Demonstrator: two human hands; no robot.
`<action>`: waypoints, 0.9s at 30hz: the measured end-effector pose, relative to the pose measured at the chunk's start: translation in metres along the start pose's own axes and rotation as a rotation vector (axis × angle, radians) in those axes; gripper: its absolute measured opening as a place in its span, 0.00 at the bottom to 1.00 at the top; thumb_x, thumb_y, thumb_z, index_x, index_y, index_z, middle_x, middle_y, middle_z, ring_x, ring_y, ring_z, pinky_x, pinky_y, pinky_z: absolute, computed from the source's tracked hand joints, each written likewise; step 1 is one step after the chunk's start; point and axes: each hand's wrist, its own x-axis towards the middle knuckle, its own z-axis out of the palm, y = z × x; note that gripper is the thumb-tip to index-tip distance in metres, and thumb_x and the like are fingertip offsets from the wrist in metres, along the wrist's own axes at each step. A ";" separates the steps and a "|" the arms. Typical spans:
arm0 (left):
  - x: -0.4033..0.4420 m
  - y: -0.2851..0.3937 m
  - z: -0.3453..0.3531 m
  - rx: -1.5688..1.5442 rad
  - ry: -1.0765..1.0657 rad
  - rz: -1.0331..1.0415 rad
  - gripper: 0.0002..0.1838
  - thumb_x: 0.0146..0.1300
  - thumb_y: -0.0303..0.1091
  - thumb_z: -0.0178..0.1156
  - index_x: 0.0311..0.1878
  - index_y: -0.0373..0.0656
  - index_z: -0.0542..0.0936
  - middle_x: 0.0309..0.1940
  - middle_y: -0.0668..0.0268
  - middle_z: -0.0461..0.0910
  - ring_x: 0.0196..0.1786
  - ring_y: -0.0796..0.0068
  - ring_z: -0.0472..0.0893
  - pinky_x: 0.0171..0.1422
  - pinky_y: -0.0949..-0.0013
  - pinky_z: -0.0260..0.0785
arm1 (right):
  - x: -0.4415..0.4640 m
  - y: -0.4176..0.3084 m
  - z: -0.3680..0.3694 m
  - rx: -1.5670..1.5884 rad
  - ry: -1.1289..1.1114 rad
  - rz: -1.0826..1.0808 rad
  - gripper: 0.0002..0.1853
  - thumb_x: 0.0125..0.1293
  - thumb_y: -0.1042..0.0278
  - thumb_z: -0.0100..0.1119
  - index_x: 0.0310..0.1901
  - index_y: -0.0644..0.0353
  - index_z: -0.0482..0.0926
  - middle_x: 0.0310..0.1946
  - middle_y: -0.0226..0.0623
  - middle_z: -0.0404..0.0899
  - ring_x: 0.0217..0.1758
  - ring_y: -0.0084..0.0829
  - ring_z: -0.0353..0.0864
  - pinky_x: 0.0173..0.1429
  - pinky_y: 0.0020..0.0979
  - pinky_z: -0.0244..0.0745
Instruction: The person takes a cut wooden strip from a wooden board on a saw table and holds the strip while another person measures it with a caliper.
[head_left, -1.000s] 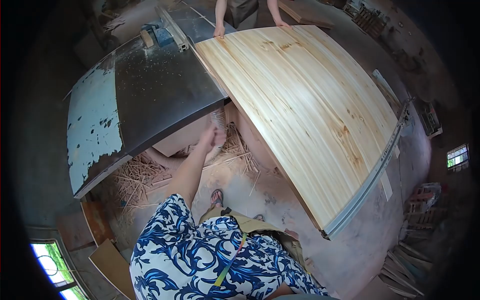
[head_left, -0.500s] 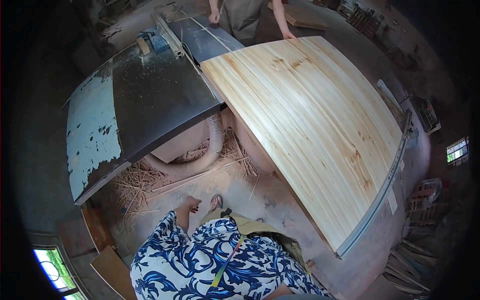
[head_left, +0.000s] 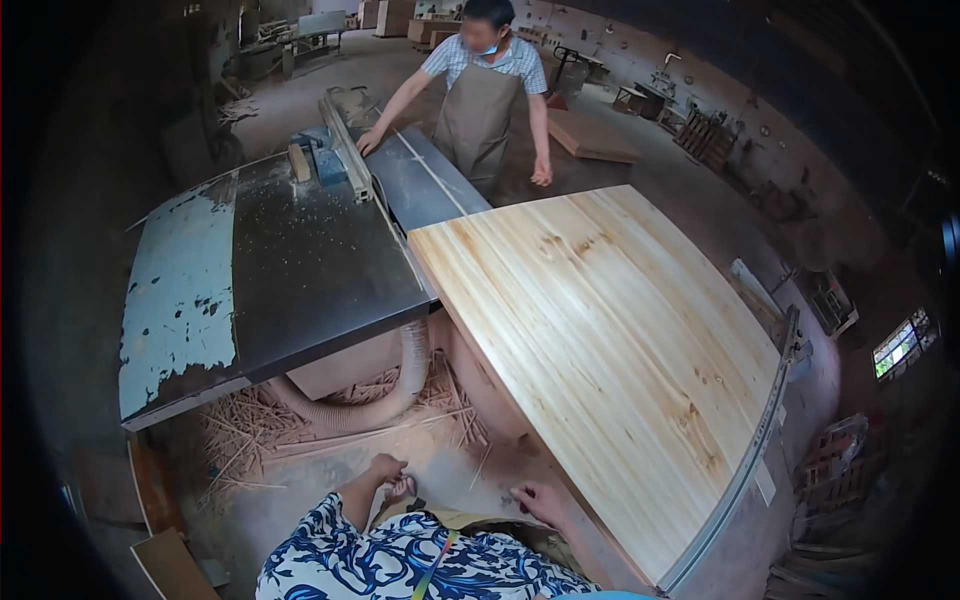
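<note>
My left hand [head_left: 386, 468] hangs in front of my body, fingers loosely bent and apart, holding nothing. My right hand [head_left: 540, 502] is beside the near left edge of a large pale wooden panel [head_left: 610, 350], its fingers half curled around nothing visible. The panel lies flat with streaky grain and a few knots, spanning the right side of a saw table. To its left is the dark saw table top [head_left: 320, 260], dusted with chips and covered in part by a worn light-blue sheet [head_left: 180, 310].
A co-worker [head_left: 485, 100] in an apron stands beyond the panel, one hand near the metal fence [head_left: 347, 150]. A ribbed hose [head_left: 400, 390] curves under the table among wood offcuts [head_left: 250, 430]. A metal rail [head_left: 735, 480] borders the panel's right end.
My right hand has come into view beside the panel. The co-worker's hand has left the panel's far edge, and their other hand now reaches toward the fence. My view has tilted up.
</note>
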 end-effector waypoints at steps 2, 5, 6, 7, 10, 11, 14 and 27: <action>0.016 -0.027 -0.003 0.060 0.029 -0.014 0.19 0.56 0.42 0.60 0.35 0.31 0.80 0.31 0.56 0.81 0.27 0.64 0.82 0.28 0.67 0.77 | -0.013 -0.080 -0.019 -0.063 0.179 -0.227 0.12 0.62 0.62 0.58 0.29 0.63 0.79 0.21 0.33 0.77 0.25 0.22 0.75 0.31 0.25 0.70; -0.022 -0.034 -0.012 -0.084 0.070 -0.137 0.19 0.58 0.41 0.59 0.40 0.31 0.77 0.35 0.54 0.81 0.30 0.61 0.82 0.30 0.64 0.77 | -0.009 -0.130 -0.063 -0.240 0.561 -0.550 0.10 0.61 0.68 0.56 0.26 0.65 0.77 0.19 0.35 0.74 0.23 0.23 0.73 0.29 0.25 0.67; -0.028 -0.036 -0.017 -0.087 0.071 -0.168 0.20 0.60 0.41 0.57 0.44 0.31 0.74 0.39 0.53 0.80 0.33 0.59 0.82 0.32 0.62 0.77 | -0.009 -0.136 -0.083 -0.256 0.647 -0.558 0.10 0.61 0.70 0.56 0.25 0.66 0.76 0.18 0.36 0.73 0.22 0.23 0.72 0.29 0.25 0.66; -0.035 -0.040 -0.021 -0.096 0.073 -0.162 0.20 0.60 0.41 0.57 0.44 0.31 0.74 0.39 0.53 0.80 0.33 0.59 0.82 0.32 0.62 0.77 | -0.013 -0.144 -0.100 -0.222 0.750 -0.629 0.10 0.61 0.71 0.55 0.24 0.66 0.75 0.17 0.35 0.72 0.21 0.22 0.70 0.28 0.25 0.65; -0.042 -0.062 -0.021 -0.155 0.109 -0.198 0.19 0.60 0.40 0.57 0.45 0.31 0.74 0.38 0.53 0.80 0.32 0.59 0.82 0.32 0.62 0.77 | -0.014 -0.150 -0.148 -0.050 0.989 -0.915 0.15 0.63 0.70 0.53 0.19 0.65 0.69 0.15 0.32 0.66 0.20 0.22 0.63 0.27 0.24 0.60; -0.041 -0.073 -0.020 -0.195 0.123 -0.203 0.18 0.59 0.39 0.58 0.42 0.30 0.75 0.36 0.54 0.80 0.30 0.60 0.82 0.29 0.62 0.77 | -0.011 -0.145 -0.161 -0.050 0.982 -0.923 0.15 0.63 0.70 0.53 0.19 0.65 0.69 0.15 0.32 0.66 0.20 0.22 0.63 0.27 0.24 0.60; -0.042 -0.089 -0.021 -0.266 0.166 -0.212 0.17 0.57 0.38 0.60 0.37 0.29 0.76 0.30 0.56 0.80 0.25 0.63 0.81 0.25 0.64 0.76 | 0.005 -0.110 -0.180 0.154 1.201 -0.721 0.18 0.66 0.64 0.50 0.19 0.61 0.68 0.16 0.31 0.69 0.21 0.24 0.68 0.28 0.27 0.62; -0.039 -0.082 -0.008 -0.232 0.151 -0.227 0.17 0.57 0.38 0.60 0.39 0.28 0.76 0.31 0.55 0.80 0.25 0.64 0.81 0.24 0.65 0.77 | 0.065 -0.029 -0.149 -0.087 1.256 -0.063 0.23 0.68 0.51 0.45 0.21 0.60 0.69 0.17 0.37 0.71 0.21 0.33 0.70 0.30 0.36 0.63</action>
